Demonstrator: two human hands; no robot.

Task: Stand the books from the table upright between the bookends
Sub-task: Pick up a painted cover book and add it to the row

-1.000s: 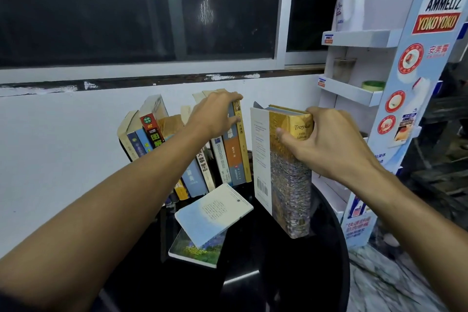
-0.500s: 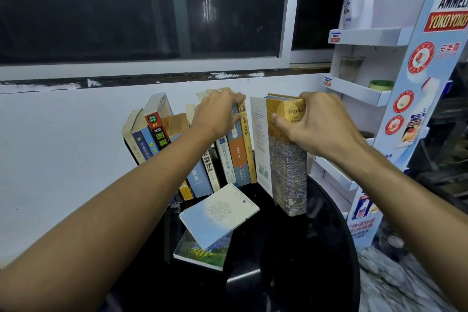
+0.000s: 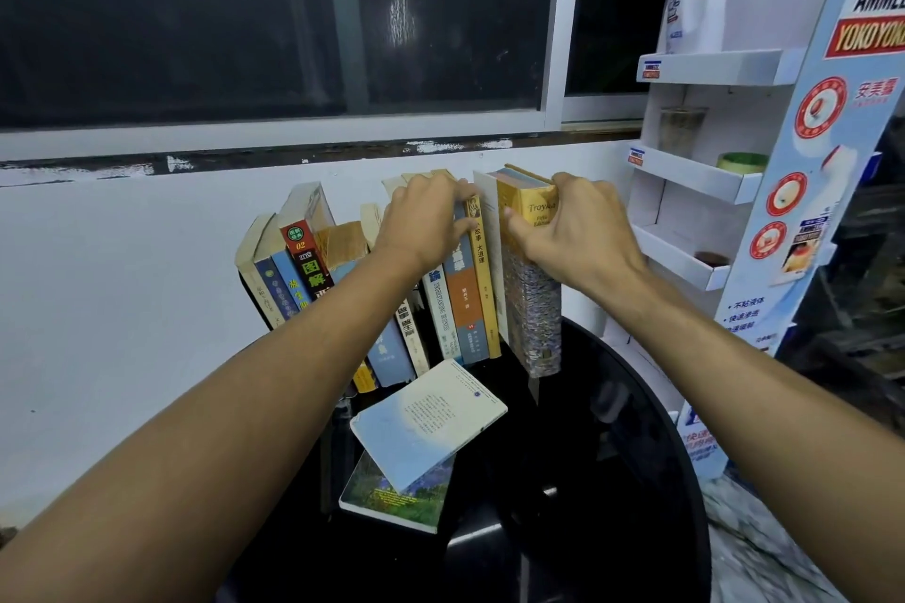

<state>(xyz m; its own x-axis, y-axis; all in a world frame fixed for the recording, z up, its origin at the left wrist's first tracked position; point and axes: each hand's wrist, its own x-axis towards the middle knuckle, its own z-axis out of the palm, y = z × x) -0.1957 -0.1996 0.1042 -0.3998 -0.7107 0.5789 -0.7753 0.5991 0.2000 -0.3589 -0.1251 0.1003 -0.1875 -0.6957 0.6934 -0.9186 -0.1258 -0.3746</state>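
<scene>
Black glass table [image 3: 612, 455] carries the row of books [image 3: 460, 299]; the left forearm hides its middle, and I cannot make out any bookend. The left hand [image 3: 426, 220] curls over the row's tops. The right hand [image 3: 578, 230] grips the thick book [image 3: 531, 289], which has moved left and now touches the row. The display shelf [image 3: 695, 181] stands near on the right. Two flat books [image 3: 431, 421] lie in front.

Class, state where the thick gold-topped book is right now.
Head view, centre-right: the thick gold-topped book stands upright at the right end of the row of books, beside the yellow-spined book, its top gripped by the right hand.
</scene>
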